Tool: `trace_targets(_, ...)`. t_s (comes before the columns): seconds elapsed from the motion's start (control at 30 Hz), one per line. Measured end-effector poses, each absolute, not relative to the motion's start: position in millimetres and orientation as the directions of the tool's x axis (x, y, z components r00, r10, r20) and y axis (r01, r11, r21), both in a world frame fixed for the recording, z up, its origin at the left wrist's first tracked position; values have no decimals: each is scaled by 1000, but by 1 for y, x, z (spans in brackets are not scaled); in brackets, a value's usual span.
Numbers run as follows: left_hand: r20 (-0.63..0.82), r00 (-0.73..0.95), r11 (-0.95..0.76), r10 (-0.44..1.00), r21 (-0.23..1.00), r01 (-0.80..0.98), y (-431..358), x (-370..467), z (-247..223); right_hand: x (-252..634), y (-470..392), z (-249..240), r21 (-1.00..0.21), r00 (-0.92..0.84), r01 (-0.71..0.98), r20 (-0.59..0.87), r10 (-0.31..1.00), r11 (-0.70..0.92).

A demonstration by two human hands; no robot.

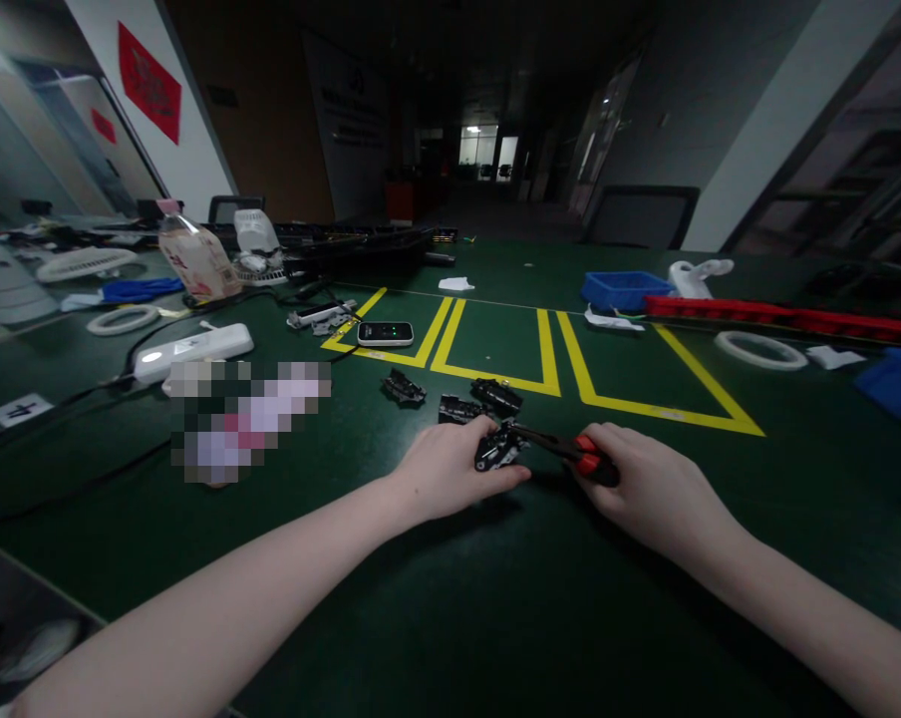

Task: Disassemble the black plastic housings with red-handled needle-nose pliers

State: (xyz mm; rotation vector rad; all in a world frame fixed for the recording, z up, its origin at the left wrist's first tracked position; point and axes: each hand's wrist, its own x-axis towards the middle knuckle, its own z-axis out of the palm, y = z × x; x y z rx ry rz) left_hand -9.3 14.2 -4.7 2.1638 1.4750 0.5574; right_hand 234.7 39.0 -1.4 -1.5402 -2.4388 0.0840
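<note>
My left hand [450, 467] is closed on a small black plastic part [496, 451] with pale and metallic bits, held just over the green table [450, 618]. In my right hand [641, 477] is a pair of pliers [544, 439] with red and black handles. The jaws reach left to the top edge of the black part; whether they grip it I cannot tell. Similar black parts lie just beyond my left hand: one black piece [404, 388] at the left, another black piece [496, 395] behind, and a third black piece [461, 408] partly hidden by my fingers.
Yellow tape outlines [495, 379] mark the table ahead. A small device with green lights [386, 334], a white power strip [194, 351] and a bottle [196, 254] stand left. A blue bin [624, 290], red strips [786, 317] and a white ring [760, 350] are right.
</note>
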Motion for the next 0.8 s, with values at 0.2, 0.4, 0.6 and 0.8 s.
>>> trace_targets(0.2, 66, 354, -321, 933, 598, 734, 14, -9, -4, 234, 38, -1, -167, -412, 881, 187, 892, 442)
trace_targets(0.4, 57, 361, -326, 931, 578, 748, 13, -9, -1, 235, 37, 0, -114, -432, 880, 213, 876, 462)
trace_targets(0.6, 84, 363, -348, 928, 544, 764, 13, -9, -1, 236, 37, -1, -67, -448, 877, 247, 859, 476)
trace_targets(0.8, 68, 361, -335, 930, 560, 758, 13, -9, -2, 235, 37, -1, -123, -426, 880, 223, 877, 459)
